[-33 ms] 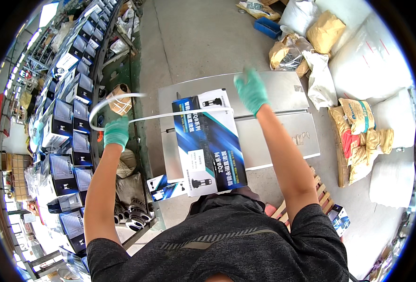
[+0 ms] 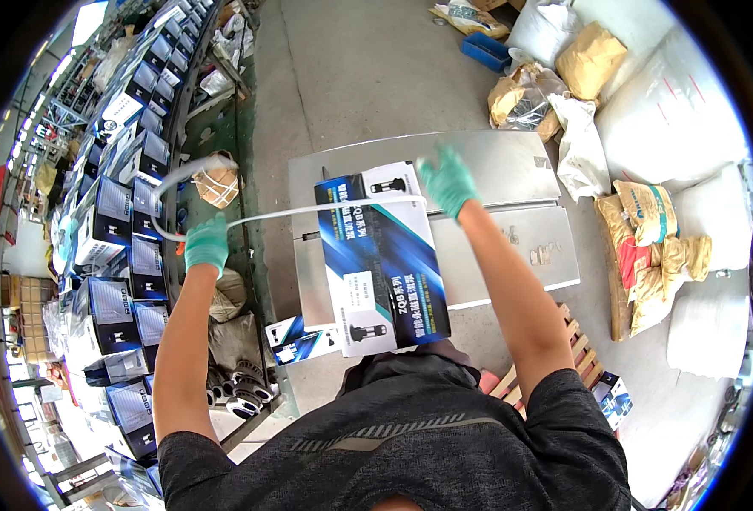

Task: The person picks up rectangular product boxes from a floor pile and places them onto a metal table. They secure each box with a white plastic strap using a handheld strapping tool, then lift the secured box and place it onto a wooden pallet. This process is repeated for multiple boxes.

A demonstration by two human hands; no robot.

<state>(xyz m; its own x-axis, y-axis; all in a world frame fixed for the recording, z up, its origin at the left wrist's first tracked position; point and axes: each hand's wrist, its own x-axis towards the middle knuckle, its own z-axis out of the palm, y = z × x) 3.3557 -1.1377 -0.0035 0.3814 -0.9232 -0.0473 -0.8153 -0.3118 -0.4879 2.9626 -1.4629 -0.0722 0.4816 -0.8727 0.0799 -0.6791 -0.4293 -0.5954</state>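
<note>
A blue, white and black carton (image 2: pixel 382 264) lies on a metal-topped table (image 2: pixel 495 247) in front of me. A white packing strap (image 2: pixel 283 211) runs across its far part and over its right edge. My left hand (image 2: pixel 207 244), in a green glove, is closed on the strap left of the carton, and the strap's loose end curls up beyond it in a blurred loop. My right hand (image 2: pixel 449 185), also green-gloved, is beside the carton's far right corner. Its fingers are spread and somewhat blurred, with nothing seen in them.
Rows of similar cartons (image 2: pixel 111 220) line the left side. A smaller blue and white box (image 2: pixel 302 341) sits by the table's near left corner. Filled sacks (image 2: pixel 644 213) and a blue bin (image 2: pixel 485 51) stand on the right; a wooden pallet (image 2: pixel 582 345) lies at the near right.
My right hand has come slightly nearer the carton and lower. My left hand has shifted a little to the left, and the strap's loop has swung left and up.
</note>
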